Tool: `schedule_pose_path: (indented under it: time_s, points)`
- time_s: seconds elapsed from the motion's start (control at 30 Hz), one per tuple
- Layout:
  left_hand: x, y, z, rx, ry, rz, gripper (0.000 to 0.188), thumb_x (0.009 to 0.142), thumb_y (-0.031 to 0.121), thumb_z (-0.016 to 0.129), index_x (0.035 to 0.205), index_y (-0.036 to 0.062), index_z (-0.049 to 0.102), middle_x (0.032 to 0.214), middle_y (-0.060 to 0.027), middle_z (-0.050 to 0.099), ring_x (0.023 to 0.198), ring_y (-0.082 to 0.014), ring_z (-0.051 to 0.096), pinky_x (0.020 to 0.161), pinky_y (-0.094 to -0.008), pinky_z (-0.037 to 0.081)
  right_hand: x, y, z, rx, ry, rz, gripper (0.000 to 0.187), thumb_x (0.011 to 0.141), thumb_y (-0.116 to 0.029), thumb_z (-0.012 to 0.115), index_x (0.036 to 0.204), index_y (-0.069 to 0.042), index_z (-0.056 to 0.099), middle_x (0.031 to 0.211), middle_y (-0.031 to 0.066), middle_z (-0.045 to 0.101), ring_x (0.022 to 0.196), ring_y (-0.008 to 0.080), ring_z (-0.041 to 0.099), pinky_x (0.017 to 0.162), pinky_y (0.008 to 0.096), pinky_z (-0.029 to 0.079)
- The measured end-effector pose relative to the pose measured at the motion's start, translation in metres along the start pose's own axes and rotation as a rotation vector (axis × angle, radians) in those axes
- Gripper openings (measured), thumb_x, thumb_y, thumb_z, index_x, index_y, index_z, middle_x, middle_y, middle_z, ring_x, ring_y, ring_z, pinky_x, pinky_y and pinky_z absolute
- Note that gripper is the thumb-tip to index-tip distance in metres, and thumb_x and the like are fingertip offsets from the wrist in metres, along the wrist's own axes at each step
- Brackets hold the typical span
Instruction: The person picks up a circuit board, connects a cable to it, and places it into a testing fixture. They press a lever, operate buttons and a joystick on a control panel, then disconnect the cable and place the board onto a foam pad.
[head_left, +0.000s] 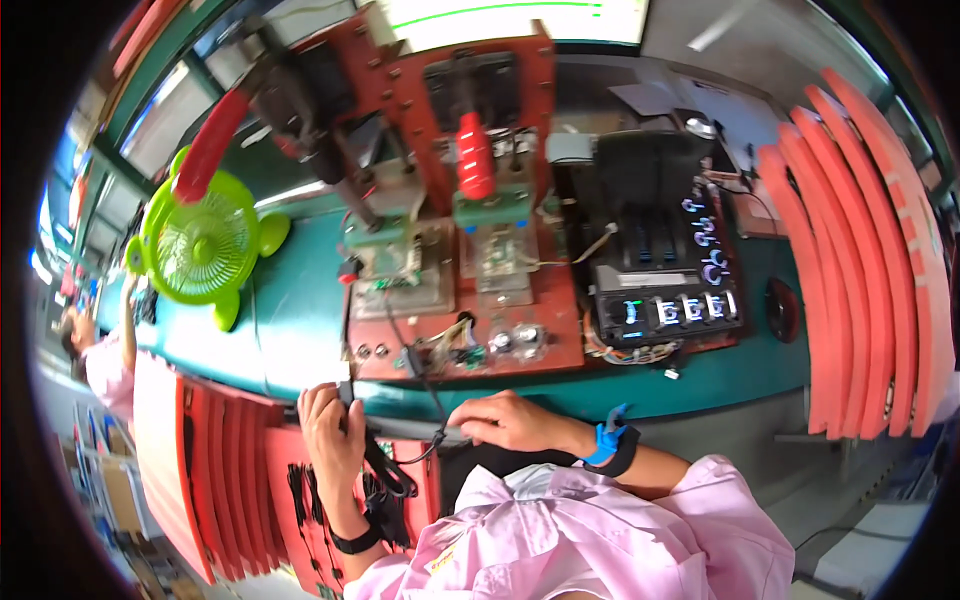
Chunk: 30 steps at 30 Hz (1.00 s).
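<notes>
A lime-green desk fan (203, 243) stands on the teal workbench (300, 320) at about nine o'clock. At centre, a red-painted test fixture (460, 200) carries two press stations, each with a red lever handle (474, 155); a second handle (211, 143) angles toward ten o'clock. A black instrument box (665, 265) with lit displays sits at three o'clock of the fixture. Curved red trays (860, 250) are stacked on edge at the three o'clock rim; similar red trays (215, 470) stand at seven o'clock. Another person's sleeve (105, 365) shows at nine o'clock.
</notes>
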<state>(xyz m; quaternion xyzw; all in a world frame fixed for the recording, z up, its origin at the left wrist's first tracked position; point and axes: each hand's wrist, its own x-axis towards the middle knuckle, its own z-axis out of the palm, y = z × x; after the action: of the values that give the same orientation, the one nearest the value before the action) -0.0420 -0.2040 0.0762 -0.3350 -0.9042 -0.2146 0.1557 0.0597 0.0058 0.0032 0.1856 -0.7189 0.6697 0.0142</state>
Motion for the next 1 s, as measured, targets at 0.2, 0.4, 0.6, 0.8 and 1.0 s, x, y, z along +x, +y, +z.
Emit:
schedule_pose_path:
  time_s: [0.2,0.4,0.6,0.8,1.0]
  points:
    - [-0.038,0.002,-0.016,-0.110,-0.228,-0.162,0.026,0.072,0.007,0.059,0.058,-0.0018,0.038,0.067,-0.0152,0.046,0.067,-0.0312,0.048,0.061,-0.0371,0.038,-0.009,-0.006,0.017,-0.025,0.050,0.226,0.023,0.085,-0.011,0.049,0.105,0.001,0.052,0.085,0.0081,0.060,0.076,0.0139,0.059,0.068,0.0261,0.046]
    - [-0.042,0.001,-0.018,-0.145,-0.158,-0.296,0.027,0.073,0.010,0.059,0.057,-0.0017,0.040,0.059,-0.0151,0.043,0.055,-0.0322,0.047,0.049,-0.0394,0.036,-0.006,-0.008,0.038,-0.015,0.066,0.170,0.030,0.085,-0.012,0.049,0.113,0.000,0.048,0.089,0.0091,0.060,0.078,0.0145,0.058,0.072,0.0255,0.046]
    - [-0.033,-0.015,-0.036,-0.047,-0.689,-0.048,0.011,0.074,0.010,0.060,0.072,0.0004,0.054,0.068,-0.0139,0.055,0.061,-0.0297,0.055,0.054,-0.0353,0.042,0.000,-0.017,0.042,0.461,-0.006,0.206,0.042,0.083,-0.011,0.051,0.122,0.000,0.039,0.100,0.0106,0.056,0.088,0.0157,0.055,0.082,0.0274,0.042]
    - [0.097,0.046,-0.078,-0.242,0.387,0.537,0.052,0.072,0.004,0.059,0.121,-0.0012,0.041,0.125,-0.0173,0.043,0.119,-0.0283,0.038,0.096,-0.0334,0.031,-0.008,-0.014,0.042,0.467,-0.008,0.274,0.048,0.082,-0.009,0.052,0.126,-0.001,0.033,0.095,0.0096,0.054,0.082,0.0148,0.054,0.079,0.0260,0.042]
    - [0.200,0.052,-0.095,-0.215,0.588,0.752,0.021,0.081,0.017,0.053,0.099,0.0046,0.051,0.082,-0.0089,0.054,0.069,-0.0196,0.056,0.064,-0.0301,0.046,-0.023,-0.030,0.029,0.596,0.008,0.276,0.049,0.083,-0.007,0.050,0.128,-0.002,0.031,0.088,0.0114,0.054,0.069,0.0147,0.053,0.065,0.0252,0.044]
